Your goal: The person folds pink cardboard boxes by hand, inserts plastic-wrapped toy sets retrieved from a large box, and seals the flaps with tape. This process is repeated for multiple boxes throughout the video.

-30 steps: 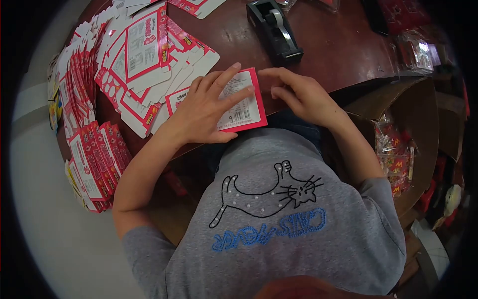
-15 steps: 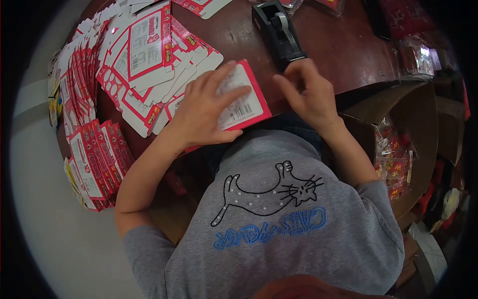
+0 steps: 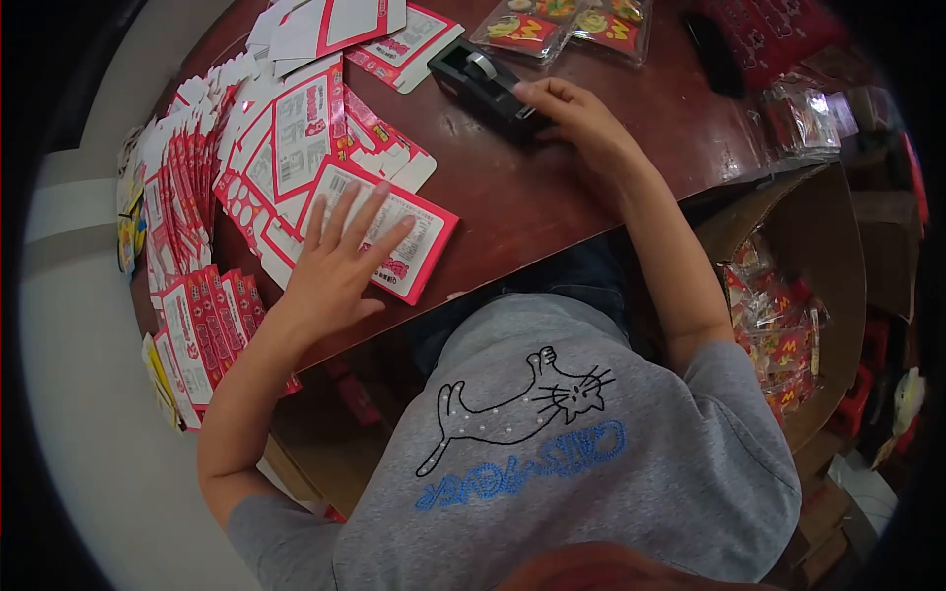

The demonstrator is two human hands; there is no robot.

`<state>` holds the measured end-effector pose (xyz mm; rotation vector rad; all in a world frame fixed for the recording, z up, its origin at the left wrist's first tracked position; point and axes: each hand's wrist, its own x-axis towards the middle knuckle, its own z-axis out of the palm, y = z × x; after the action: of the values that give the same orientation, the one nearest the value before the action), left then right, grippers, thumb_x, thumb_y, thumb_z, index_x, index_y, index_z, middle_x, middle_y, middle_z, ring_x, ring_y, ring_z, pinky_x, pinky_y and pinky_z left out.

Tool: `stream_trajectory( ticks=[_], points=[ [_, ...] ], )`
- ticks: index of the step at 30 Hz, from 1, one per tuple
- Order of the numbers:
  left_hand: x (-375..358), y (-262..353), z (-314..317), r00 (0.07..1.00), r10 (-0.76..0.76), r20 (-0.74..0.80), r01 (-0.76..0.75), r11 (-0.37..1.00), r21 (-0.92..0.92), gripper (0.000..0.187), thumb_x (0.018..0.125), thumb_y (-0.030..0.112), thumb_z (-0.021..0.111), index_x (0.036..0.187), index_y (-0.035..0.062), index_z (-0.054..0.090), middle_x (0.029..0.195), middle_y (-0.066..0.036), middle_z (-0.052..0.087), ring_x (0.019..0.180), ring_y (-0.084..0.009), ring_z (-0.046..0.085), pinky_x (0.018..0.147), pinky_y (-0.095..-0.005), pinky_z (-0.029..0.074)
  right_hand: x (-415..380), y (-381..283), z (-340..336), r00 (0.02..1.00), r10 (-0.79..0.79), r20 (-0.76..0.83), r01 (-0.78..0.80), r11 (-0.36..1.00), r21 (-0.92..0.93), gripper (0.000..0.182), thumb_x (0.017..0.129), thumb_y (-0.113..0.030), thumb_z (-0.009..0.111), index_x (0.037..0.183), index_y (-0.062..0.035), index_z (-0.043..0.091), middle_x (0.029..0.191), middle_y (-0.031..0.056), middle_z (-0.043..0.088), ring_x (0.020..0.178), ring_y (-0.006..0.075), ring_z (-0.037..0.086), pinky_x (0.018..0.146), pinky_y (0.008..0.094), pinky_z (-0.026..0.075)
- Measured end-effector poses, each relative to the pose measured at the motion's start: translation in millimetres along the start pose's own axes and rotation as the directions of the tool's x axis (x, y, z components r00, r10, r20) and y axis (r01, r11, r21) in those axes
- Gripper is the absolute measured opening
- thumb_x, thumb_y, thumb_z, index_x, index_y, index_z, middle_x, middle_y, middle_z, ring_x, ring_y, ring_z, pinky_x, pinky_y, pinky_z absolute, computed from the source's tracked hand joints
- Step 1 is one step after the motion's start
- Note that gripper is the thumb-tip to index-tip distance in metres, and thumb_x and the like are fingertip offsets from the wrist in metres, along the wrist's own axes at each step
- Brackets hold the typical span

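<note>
My left hand [image 3: 342, 263] lies flat with spread fingers on a red-and-white printed flat box [image 3: 419, 258] near the table's front edge. Its palm and fingers cover part of the printed panel. Beyond it, my right hand [image 3: 581, 120] has its fingers closed at the near, cutter end of a black tape dispenser [image 3: 475, 94]. A roll of clear tape [image 3: 481, 65] sits in the dispenser. Whether a strip of tape is between my fingertips is too small to see.
Loose printed cartons [image 3: 305, 123] overlap behind the box. A row of folded cartons [image 3: 182, 197] lines the left edge. Clear-wrapped packets [image 3: 522, 34] lie at the back, beside a dark phone-like slab [image 3: 714, 54]. A cardboard box [image 3: 838, 246] with wrapped packets stands at right.
The view has shifted. The printed box now lies flatter and further onto the table under my left hand. The tape dispenser has turned and slid left, with my right hand at its end.
</note>
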<state>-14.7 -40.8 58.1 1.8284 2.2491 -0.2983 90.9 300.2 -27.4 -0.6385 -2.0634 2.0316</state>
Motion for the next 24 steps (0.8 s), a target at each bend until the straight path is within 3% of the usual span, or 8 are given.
stream_trajectory(
  ticks=[2, 5, 7, 11, 17, 20, 22, 24],
  points=[
    [24, -7, 0, 0.995, 0.092, 0.04, -0.094, 0.995, 0.044, 0.104, 0.062, 0.03, 0.088, 0.153, 0.0276, 0.038, 0.166, -0.012, 0.018, 0.153, -0.0372, 0.014, 0.123, -0.0613, 0.009, 4, 0, -3, 0.972, 0.209, 0.107, -0.232, 0.921, 0.312, 0.041, 0.087, -0.033, 0.078, 0.116, -0.0068, 0.067, 0.13, 0.004, 0.058, 0.107, 0.0142, 0.059, 0.092, 0.0299, 0.046],
    [54, -8, 0, 0.972, 0.222, 0.073, -0.226, 0.973, 0.047, 0.102, 0.06, 0.03, 0.086, 0.152, 0.0259, 0.041, 0.161, -0.015, 0.029, 0.153, -0.036, 0.018, 0.122, -0.0641, 0.007, 1, 7, 1, 0.989, 0.137, 0.047, -0.145, 0.955, 0.259, 0.03, 0.091, -0.031, 0.074, 0.11, -0.0074, 0.07, 0.138, 0.0046, 0.054, 0.111, 0.0117, 0.058, 0.092, 0.0292, 0.046],
    [66, 4, -3, 0.988, 0.152, -0.032, -0.154, 0.986, -0.059, 0.102, 0.058, 0.036, 0.086, 0.15, 0.0248, 0.043, 0.154, -0.016, 0.037, 0.151, -0.0366, 0.021, 0.121, -0.0655, 0.008, -18, 1, 6, 0.987, -0.133, -0.09, 0.146, 0.979, 0.146, 0.022, 0.093, -0.025, 0.073, 0.102, -0.0051, 0.071, 0.138, 0.0049, 0.054, 0.113, 0.0122, 0.058, 0.092, 0.0285, 0.046],
    [75, 16, 13, 0.978, 0.103, -0.184, -0.139, 0.971, -0.197, 0.094, 0.059, 0.046, 0.084, 0.144, 0.0231, 0.051, 0.147, -0.018, 0.041, 0.141, -0.0385, 0.034, 0.117, -0.0646, 0.018, -27, 33, 3, 0.972, -0.185, -0.148, 0.202, 0.974, 0.107, 0.015, 0.094, -0.018, 0.071, 0.099, -0.0048, 0.071, 0.139, 0.0055, 0.054, 0.114, 0.0127, 0.058, 0.092, 0.0287, 0.047],
    [79, 12, 46, 0.929, 0.137, -0.343, -0.224, 0.947, -0.229, 0.095, 0.06, 0.05, 0.083, 0.146, 0.0244, 0.05, 0.154, -0.016, 0.034, 0.137, -0.0391, 0.035, 0.113, -0.0619, 0.025, -42, 44, 3, 0.864, -0.399, -0.308, 0.222, 0.85, -0.478, 0.011, 0.096, -0.012, 0.068, 0.102, -0.0028, 0.07, 0.119, 0.0061, 0.065, 0.102, 0.0102, 0.062, 0.085, 0.0266, 0.051],
    [76, 12, 53, 0.928, 0.13, -0.348, -0.218, 0.949, -0.229, 0.097, 0.062, 0.053, 0.084, 0.147, 0.0251, 0.049, 0.159, -0.016, 0.029, 0.141, -0.0393, 0.033, 0.114, -0.0622, 0.023, -67, 16, 13, 0.937, -0.236, -0.257, 0.152, 0.939, -0.308, 0.014, 0.097, -0.008, 0.064, 0.108, -0.0015, 0.069, 0.1, 0.0036, 0.069, 0.092, 0.0101, 0.064, 0.081, 0.0248, 0.051],
    [77, 9, 57, 0.907, 0.136, -0.397, -0.254, 0.932, -0.26, 0.098, 0.063, 0.054, 0.084, 0.149, 0.0261, 0.047, 0.161, -0.016, 0.026, 0.143, -0.0394, 0.03, 0.114, -0.0633, 0.022, -77, 5, 22, 0.99, -0.057, 0.132, 0.088, 0.966, -0.245, 0.018, 0.098, -0.006, 0.062, 0.114, -0.0013, 0.068, 0.095, 0.0025, 0.069, 0.087, 0.0106, 0.064, 0.08, 0.0249, 0.051],
    [77, 8, 64, 0.884, 0.135, -0.447, -0.279, 0.921, -0.273, 0.096, 0.063, 0.055, 0.084, 0.148, 0.0276, 0.048, 0.161, -0.016, 0.026, 0.143, -0.0393, 0.031, 0.114, -0.0645, 0.021, -77, 10, 34, 0.953, -0.212, 0.214, 0.266, 0.927, -0.265, 0.026, 0.097, -0.005, 0.06, 0.123, -0.0026, 0.064, 0.095, 0.0052, 0.069, 0.085, 0.0128, 0.065, 0.078, 0.0282, 0.052]
  ],
)
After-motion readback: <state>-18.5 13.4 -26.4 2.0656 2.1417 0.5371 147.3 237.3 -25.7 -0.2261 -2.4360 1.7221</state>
